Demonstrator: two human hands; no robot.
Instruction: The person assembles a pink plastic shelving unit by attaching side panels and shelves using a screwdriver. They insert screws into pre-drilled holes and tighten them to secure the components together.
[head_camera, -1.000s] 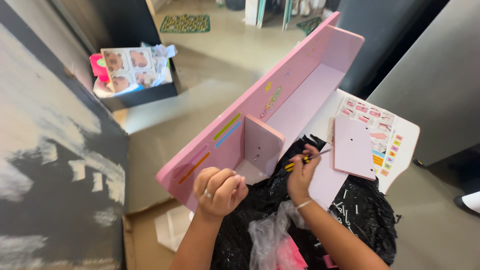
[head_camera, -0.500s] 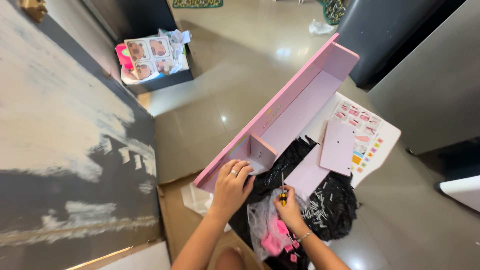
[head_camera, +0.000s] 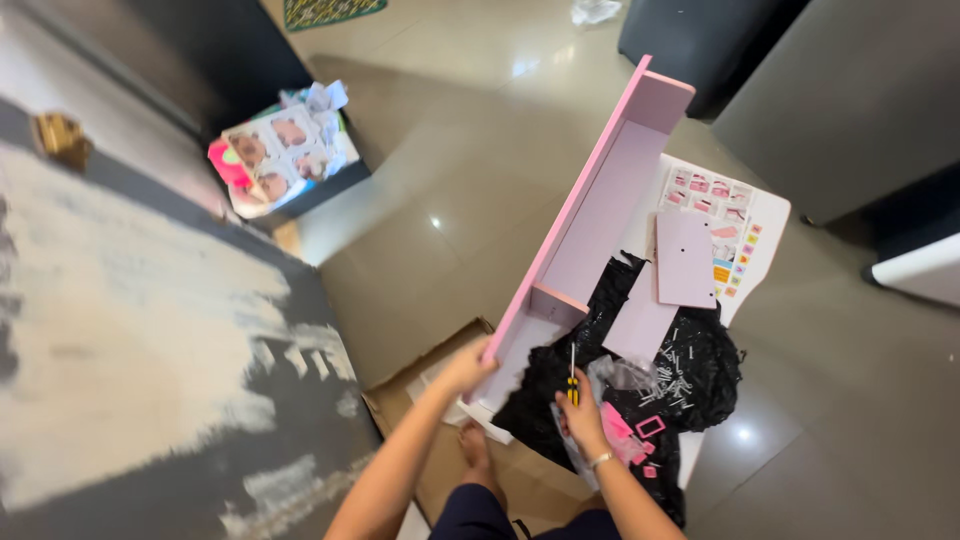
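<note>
**Pink panel steadied, screwdriver held**

Left hand (head_camera: 462, 368) grips the near end of the pink panel (head_camera: 590, 215), fingers curled over its edge, apparently to keep it standing on edge. Panel's long axis runs from lower centre toward upper right of frame. Right hand (head_camera: 583, 412) has fingers wrapped round a yellow-handled screwdriver (head_camera: 572, 378), shaft pointing up-frame, over the black sheet (head_camera: 700, 360), centre-right, strewn with small hardware

One head-worn view looks steeply down from standing height over the floor (head_camera: 440, 180).
</note>
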